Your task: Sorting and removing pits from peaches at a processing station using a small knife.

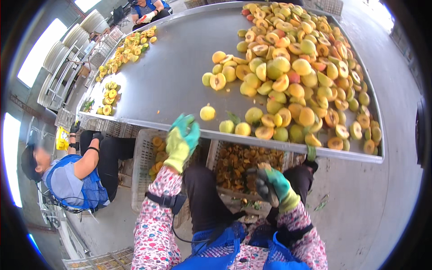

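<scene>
My left hand [183, 139], in a green and yellow glove, is over the near edge of the metal table [175, 81]. Its fingers are apart and I see nothing held in them. A lone yellow peach [207, 113] lies on the tabletop just right of it. Low over my lap, my gloved right hand [280, 186] is closed round a brown, wooden-looking tool [268, 189]; its working end cannot be made out. Below the table edge, between my knees, a crate [211, 155] holds many brownish fruit pieces, too small to tell apart.
A large heap of whole and halved peaches [297, 67] covers the table's right side. Smaller fruit piles [130, 49] lie along its left edge. A pale crate [138, 173] with yellow pieces stands by my left knee. Co-workers sit at left [76, 175] and at the far end [150, 11].
</scene>
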Motion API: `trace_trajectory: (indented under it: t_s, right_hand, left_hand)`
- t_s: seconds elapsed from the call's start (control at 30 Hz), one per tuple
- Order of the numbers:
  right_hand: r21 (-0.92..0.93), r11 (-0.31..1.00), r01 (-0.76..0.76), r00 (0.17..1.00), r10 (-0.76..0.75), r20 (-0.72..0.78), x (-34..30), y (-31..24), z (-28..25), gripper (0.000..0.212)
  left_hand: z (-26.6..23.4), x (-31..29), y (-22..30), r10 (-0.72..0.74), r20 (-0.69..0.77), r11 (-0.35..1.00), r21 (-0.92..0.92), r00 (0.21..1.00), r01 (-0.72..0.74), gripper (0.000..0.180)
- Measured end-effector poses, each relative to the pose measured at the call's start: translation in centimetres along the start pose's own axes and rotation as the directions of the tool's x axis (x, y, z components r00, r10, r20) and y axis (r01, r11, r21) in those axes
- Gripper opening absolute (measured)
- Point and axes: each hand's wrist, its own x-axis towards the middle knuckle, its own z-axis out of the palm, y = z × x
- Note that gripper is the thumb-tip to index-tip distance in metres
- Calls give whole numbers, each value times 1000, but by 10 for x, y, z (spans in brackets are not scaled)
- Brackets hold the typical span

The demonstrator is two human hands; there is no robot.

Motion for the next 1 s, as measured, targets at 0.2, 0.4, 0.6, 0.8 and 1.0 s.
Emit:
trace_trajectory:
  t_s: [0.2,0.4,0.6,0.8,1.0]
  right_hand:
    - [-126,989,83,928,-123,-352,9,16,-30,35]
    - [-92,996,0,913,-38,-407,11,-2,-25,27]
    - [-343,939,27,933,-146,-328,18,1,-13,20]
    - [-433,876,214,929,-320,-188,10,-6,28,12]
    - [-894,440,83,794,-571,-207,-14,3,64,32]
  left_hand:
    - [114,139,4,51,93,985,158,994,-66,43]
    - [138,169,2,-3,448,940,306,894,-150,52]
    - [112,116,15,108,306,942,274,946,-196,52]
    - [49,50,69,-230,511,559,-627,828,542,42]
    - [30,-54,111,92,195,593,-798,976,104,39]
